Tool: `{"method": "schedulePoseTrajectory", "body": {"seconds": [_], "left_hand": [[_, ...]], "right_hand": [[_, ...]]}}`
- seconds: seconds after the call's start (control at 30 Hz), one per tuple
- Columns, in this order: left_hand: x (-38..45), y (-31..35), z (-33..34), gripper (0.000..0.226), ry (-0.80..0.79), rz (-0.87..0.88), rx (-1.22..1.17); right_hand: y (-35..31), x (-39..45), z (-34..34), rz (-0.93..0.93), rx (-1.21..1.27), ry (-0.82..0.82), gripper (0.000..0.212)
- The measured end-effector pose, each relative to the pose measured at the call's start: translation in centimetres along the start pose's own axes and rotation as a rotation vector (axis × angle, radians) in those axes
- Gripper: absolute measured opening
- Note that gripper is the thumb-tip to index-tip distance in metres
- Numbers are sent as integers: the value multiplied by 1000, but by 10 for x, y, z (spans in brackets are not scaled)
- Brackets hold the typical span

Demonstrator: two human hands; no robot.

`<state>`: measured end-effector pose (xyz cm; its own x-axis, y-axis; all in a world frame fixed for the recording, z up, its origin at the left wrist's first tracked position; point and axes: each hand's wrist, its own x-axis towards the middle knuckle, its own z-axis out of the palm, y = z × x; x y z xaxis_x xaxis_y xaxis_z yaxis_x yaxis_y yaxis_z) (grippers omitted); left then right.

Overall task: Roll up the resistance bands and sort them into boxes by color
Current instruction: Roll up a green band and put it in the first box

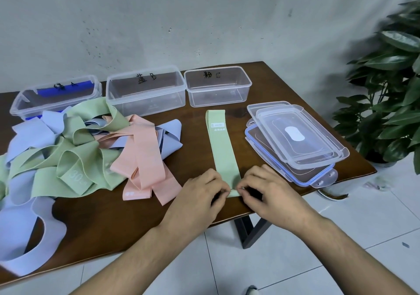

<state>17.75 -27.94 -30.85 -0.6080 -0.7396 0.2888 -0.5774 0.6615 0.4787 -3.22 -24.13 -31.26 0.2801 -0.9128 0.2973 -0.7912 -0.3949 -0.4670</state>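
Green resistance band [223, 149] lay flat, lengthwise, on desk [102, 222] near front edge. Left hand [200, 194] and right hand [268, 192] pinched its near end, fingers curled. Tangled bands [86, 149] heaped left; three clear boxes [145, 90] stood far.

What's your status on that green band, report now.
Left hand and right hand pinch near end of flat green band, roll just starting. Boxes open. Nothing in the way.

Green band [223, 149], pink, lilac, green pile [91, 149], brown table [109, 222]
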Motion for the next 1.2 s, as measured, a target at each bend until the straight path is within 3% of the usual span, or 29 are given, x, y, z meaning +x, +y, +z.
{"method": "schedulePoseTrajectory", "body": {"seconds": [0.33,0.5,0.83,1.0,1.2], "left_hand": [[1,-11,5,13,22,88,95],[7,-11,2,27,2,56,100],[5,-13,6,10,104,26,61],[9,-14,3,11,55,-8,57],[10,-14,3,13,38,-70,-6]], "right_hand": [[-3,-2,6,10,-52,75,13],[-7,5,4,-48,-38,-8,14],[2,11,7,-32,-41,26,14],[1,11,3,-10,-61,-20,25],[4,12,-2,-57,-83,11,19]]}}
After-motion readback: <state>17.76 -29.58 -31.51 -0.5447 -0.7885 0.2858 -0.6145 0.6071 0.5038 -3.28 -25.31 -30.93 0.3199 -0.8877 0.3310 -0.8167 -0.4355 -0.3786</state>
